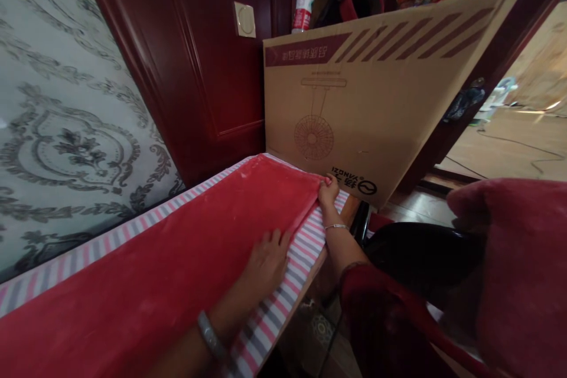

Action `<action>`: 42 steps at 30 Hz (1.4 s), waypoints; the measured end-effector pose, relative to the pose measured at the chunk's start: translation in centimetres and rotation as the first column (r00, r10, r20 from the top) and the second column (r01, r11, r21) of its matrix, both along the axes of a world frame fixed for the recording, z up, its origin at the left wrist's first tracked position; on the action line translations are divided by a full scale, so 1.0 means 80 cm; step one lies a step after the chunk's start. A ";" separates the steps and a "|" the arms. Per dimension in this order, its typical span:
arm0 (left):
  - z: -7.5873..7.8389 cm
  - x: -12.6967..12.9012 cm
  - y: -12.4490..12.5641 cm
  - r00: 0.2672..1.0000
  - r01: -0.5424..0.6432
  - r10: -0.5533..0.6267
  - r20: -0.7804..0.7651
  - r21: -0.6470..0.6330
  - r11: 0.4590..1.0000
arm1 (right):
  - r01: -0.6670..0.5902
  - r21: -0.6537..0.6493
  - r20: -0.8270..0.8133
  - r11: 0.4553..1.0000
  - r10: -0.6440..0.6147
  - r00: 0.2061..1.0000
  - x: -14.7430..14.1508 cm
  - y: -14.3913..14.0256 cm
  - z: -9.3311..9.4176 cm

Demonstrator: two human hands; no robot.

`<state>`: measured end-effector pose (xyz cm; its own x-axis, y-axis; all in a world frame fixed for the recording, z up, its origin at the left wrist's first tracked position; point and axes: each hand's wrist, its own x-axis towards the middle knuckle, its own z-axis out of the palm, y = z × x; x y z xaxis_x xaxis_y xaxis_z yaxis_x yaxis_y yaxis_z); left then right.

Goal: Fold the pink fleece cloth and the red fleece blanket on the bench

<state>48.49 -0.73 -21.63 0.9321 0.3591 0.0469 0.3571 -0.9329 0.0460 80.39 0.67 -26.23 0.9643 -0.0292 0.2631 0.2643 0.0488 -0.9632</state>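
Left hand (268, 260): fingers loosely extended on the red cloth's (212, 230) edge.
Right hand (328, 191): pinches that cloth's corner.
Red cloth: spreads leftward from the grip; uneven pulling could crease it.
Striped sheet (305, 243): beneath; friction could drag it.
Carton (381, 100): just beyond; knuckles could bump it.

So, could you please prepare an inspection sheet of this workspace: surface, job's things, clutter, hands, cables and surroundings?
Surface: striped cloth over a wooden top.
Job's things: red cloth, mostly flat on the striped cloth.
Clutter: cardboard box at the far end; bottle seen above it; reddish fabric at right.
Grip: right hand pinches the red cloth's far right corner; left hand rests at its near edge, fingers extended.
Cables: dark cord on the floor, far right.
Surroundings: patterned wall at left; dark red panelling with a switch plate.
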 end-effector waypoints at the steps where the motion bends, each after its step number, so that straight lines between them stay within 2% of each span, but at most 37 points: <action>1: 0.001 -0.005 -0.005 1.000 0.017 -0.017 -0.006 0.013 1.000 | 0.005 -0.002 -0.004 1.000 -0.005 1.000 0.000 -0.001 -0.001; 5: 0.008 -0.034 -0.022 0.997 0.061 -0.057 -0.057 0.064 0.996 | 0.000 -0.043 -0.028 0.999 -0.001 1.000 0.007 -0.001 -0.006; 10: 0.016 -0.095 -0.040 0.988 -0.058 0.072 -0.136 0.108 0.993 | -0.063 -0.122 -0.065 0.991 0.056 0.996 0.024 -0.003 -0.011; 15: 0.006 -0.164 -0.060 0.988 -0.137 0.147 -0.035 0.204 0.969 | -0.142 -0.176 -0.062 0.974 0.133 0.989 0.022 -0.023 -0.020; 18: 0.009 -0.187 -0.068 0.983 -0.178 0.182 -0.005 0.201 0.963 | -0.209 -0.220 -0.058 0.953 0.201 0.978 0.008 -0.034 -0.024; 22: 0.025 -0.188 -0.070 0.961 -0.267 0.274 -0.044 0.118 0.956 | -0.283 -0.278 -0.043 0.918 0.283 0.958 -0.018 -0.033 -0.022; 25: 0.028 -0.182 -0.070 0.944 -0.324 0.328 -0.044 0.082 0.942 | -0.301 -0.320 -0.027 0.898 0.309 0.951 -0.039 -0.031 -0.020; 31: 0.015 -0.190 -0.078 0.945 -0.324 0.326 -0.006 0.088 0.942 | -0.265 -0.300 0.053 0.916 0.294 0.954 -0.065 -0.049 -0.016; 36: 0.009 -0.202 -0.074 0.924 -0.380 0.382 -0.002 0.102 0.919 | -0.243 -0.275 0.107 0.930 0.280 0.954 -0.077 -0.059 -0.014; 42: 0.001 -0.206 -0.075 0.950 -0.311 0.309 0.034 0.135 0.941 | -0.188 -0.280 0.143 0.941 0.234 0.962 -0.082 -0.058 -0.013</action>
<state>32.02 -6.76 -21.52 0.7747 0.6195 0.1267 0.6299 -0.7737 -0.0686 73.83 -3.94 -27.24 0.8801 0.2622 0.3957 0.4378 -0.1261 -0.8902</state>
